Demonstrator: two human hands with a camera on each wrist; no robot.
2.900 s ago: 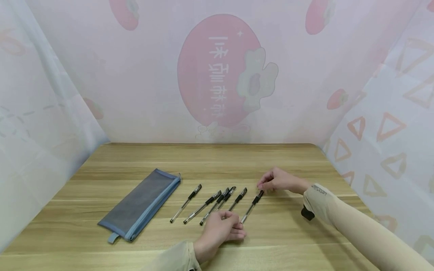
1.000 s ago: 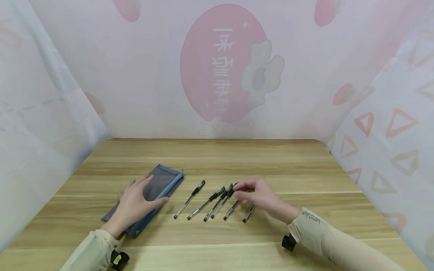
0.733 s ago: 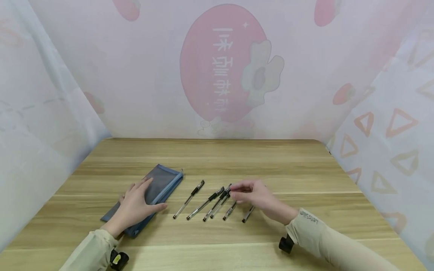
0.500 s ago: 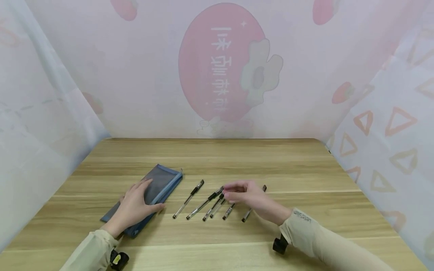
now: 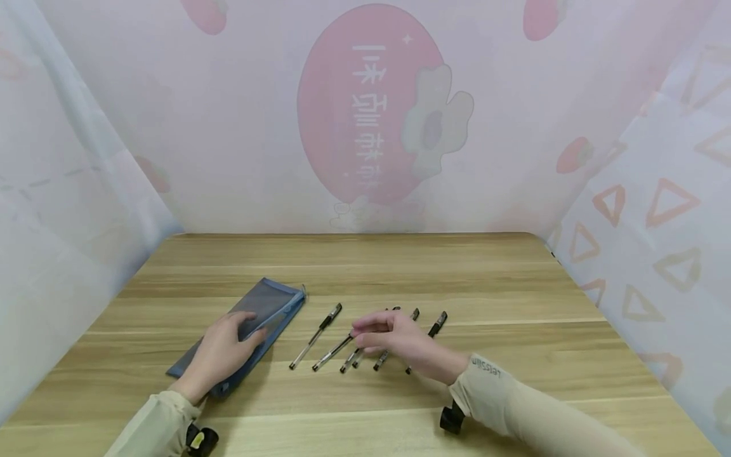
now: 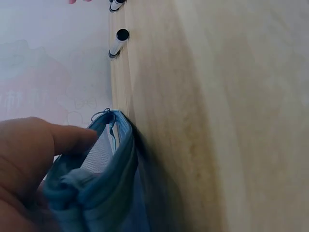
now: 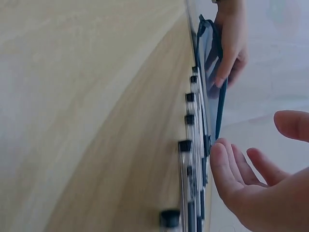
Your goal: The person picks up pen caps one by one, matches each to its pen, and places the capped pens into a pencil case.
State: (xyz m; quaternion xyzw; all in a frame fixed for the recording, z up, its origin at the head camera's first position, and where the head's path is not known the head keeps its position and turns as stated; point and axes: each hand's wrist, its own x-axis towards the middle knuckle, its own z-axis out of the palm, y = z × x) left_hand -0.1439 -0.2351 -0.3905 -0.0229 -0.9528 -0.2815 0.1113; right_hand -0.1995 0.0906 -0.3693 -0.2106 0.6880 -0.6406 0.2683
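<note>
The left hand (image 5: 219, 355) is lying on the near end of a blue mesh pencil case (image 5: 268, 304), palm down; the left wrist view shows the fingers (image 6: 72, 137) reaching out straight along the mesh panel, with the case's blue edge bunching up under the palm, and the head view shows the thumb pressing on the case's right edge. The right hand (image 5: 400, 339) is hovering low over a row of pens (image 5: 328, 320), its fingers loosely extended and pointing left over the pens in the middle of the row; in the right wrist view the fingertips (image 7: 219, 159) are sitting just beside the pens, the thumb held apart from them, and nothing is being gripped, though whether a fingertip is actually touching a pen cannot be told. The pens, clear-barrelled with black caps, are lying side by side on the wooden tabletop (image 5: 502, 279), all slanting the same way with caps toward the far right; the leftmost one is lying just right of the case, and the two on the right are showing their capped ends beyond the knuckles. The case is lying diagonally at the left of the tabletop. A pink printed curtain (image 5: 371, 120) is hanging behind the tabletop, and pale printed fabric is closing in both sides.
</note>
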